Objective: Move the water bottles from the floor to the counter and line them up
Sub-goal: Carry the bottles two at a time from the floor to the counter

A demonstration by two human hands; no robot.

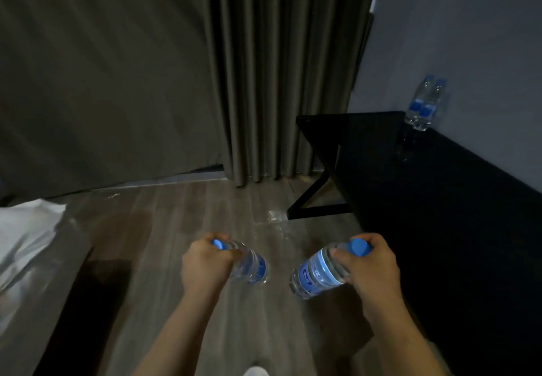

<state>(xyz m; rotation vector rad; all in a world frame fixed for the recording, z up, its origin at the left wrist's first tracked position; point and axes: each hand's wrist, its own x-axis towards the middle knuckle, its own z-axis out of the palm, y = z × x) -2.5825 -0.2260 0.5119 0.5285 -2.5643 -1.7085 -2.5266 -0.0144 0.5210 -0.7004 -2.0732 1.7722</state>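
My left hand (205, 267) grips a clear water bottle (252, 267) with a blue cap and blue label by its neck, held above the wooden floor. My right hand (369, 267) grips a second water bottle (316, 276) near its blue cap, its body tilted down to the left. Two more water bottles (423, 103) stand upright, close together, at the far end of the black counter (440, 185), against the wall on the right.
Grey curtains (275, 76) hang ahead past the counter's left end, where a black angled leg (311, 199) meets the floor. A white bed sheet (29, 246) lies at the left. A small clear scrap (277, 215) lies on the wooden floor (176, 229).
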